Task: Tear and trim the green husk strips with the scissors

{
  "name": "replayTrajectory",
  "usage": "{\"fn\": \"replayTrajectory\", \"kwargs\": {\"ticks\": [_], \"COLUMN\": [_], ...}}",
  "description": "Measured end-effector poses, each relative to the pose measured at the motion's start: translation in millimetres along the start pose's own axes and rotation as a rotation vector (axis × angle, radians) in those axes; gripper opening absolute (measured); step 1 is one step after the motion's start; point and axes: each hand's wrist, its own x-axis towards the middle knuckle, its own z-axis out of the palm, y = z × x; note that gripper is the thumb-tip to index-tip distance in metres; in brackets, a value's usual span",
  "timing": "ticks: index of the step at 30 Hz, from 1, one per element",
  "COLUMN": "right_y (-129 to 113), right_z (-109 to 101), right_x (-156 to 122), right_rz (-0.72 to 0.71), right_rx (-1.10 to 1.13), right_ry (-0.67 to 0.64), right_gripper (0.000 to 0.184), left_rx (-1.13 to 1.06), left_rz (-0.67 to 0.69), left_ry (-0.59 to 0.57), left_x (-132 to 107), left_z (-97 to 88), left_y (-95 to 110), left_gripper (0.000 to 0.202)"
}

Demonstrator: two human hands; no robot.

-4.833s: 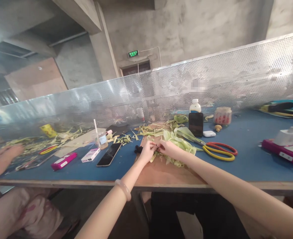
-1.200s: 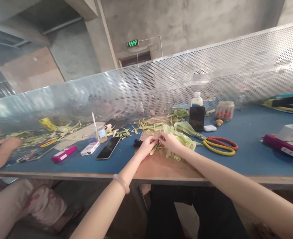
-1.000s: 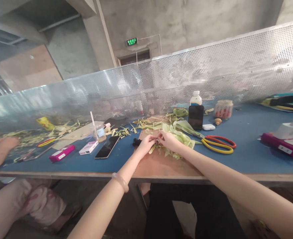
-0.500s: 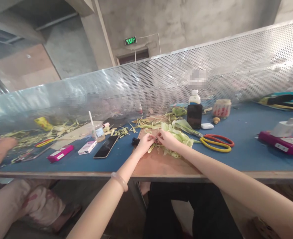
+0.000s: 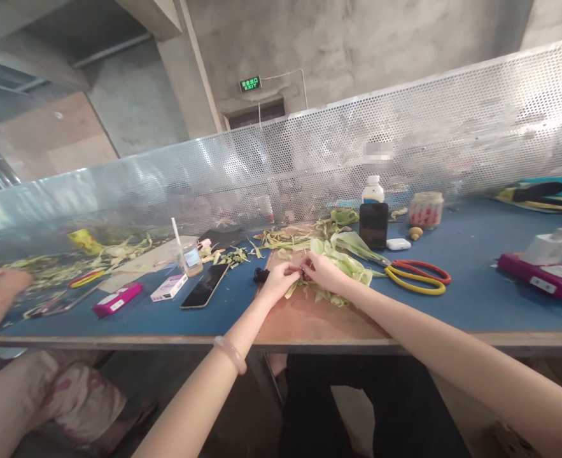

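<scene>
My left hand (image 5: 282, 282) and my right hand (image 5: 323, 272) meet above a brown board (image 5: 309, 321) at the table's front. Both have their fingers pinched together around something small and dark between the fingertips, too small to name. Pale green husk-like leaves (image 5: 352, 267) lie under and beside my right hand. A black object (image 5: 260, 275) rests just left of my left hand. To the right of the leaves are scissors (image 5: 417, 277) with one red and one yellow handle, their blades reaching toward the leaves.
A phone (image 5: 205, 286), a small box (image 5: 168, 287), a magenta box (image 5: 117, 300) and a cup with a straw (image 5: 192, 259) stand left. Behind are an upright dark phone (image 5: 373, 226), a white case (image 5: 398, 244) and a jar (image 5: 425, 210). Another person's hand (image 5: 4, 286) is at far left.
My hands stay together over the board, with only slight shifts of the fingers. The whole view has moved down a little.
</scene>
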Motion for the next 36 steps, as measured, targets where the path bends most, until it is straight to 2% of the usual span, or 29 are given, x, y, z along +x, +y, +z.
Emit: {"fn": "replayTrajectory", "kwargs": {"ticks": [7, 13, 21, 25, 31, 36], "right_y": [1, 1, 8, 9, 6, 5], "right_z": [0, 1, 4, 5, 3, 2], "right_x": [-1, 0, 3, 4, 3, 3], "right_rz": [0.005, 0.019, 0.024, 0.034, 0.035, 0.027], "right_rx": [-0.047, -0.057, -0.088, -0.089, -0.11, -0.122], "right_ry": [0.029, 0.019, 0.011, 0.014, 0.018, 0.021], "right_gripper": [0.005, 0.004, 0.006, 0.007, 0.006, 0.006], "left_rx": [0.056, 0.091, 0.186, 0.192, 0.228, 0.168], "left_rz": [0.11, 0.152, 0.113, 0.114, 0.196, 0.133], "left_ry": [-0.022, -0.01, 0.047, 0.035, 0.069, 0.09], "left_x": [2, 3, 0, -1, 0, 2], "left_z": [1.9, 1.2, -1.4, -3.3, -3.4, -2.0], "left_y": [-4, -10, -5, -2, 1, -4], "left_gripper": [0.02, 0.018, 0.019, 0.02, 0.009, 0.009]}}
